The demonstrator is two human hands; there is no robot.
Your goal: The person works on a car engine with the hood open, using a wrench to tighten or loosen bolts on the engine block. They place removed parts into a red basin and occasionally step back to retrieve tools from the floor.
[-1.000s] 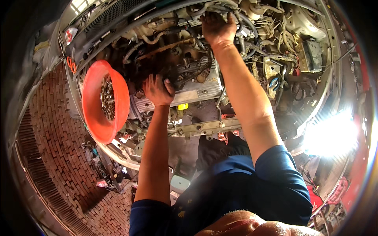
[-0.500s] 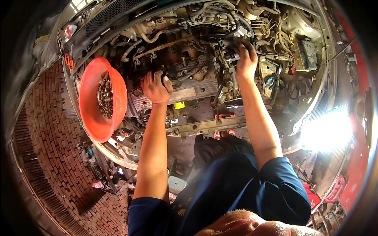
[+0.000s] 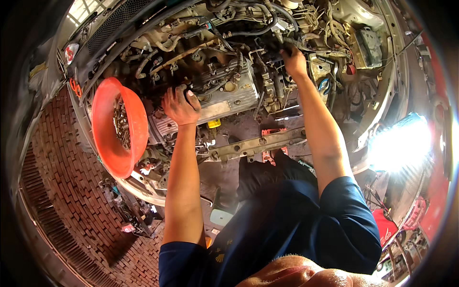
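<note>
left hand (image 3: pixel 180 106) is gripping the engine cover (image 3: pixel 224 98) edge at frame centre; right hand (image 3: pixel 292 60) is clutching black hoses (image 3: pixel 267 36) upper right, which could tear if yanked.

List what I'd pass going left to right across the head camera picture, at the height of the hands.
Brick-paved floor → round orange plastic bowl of metal bolts → left hand on the engine's edge → ribbed silver metal engine cover → right hand among black hoses → bright white work lamp.
</note>
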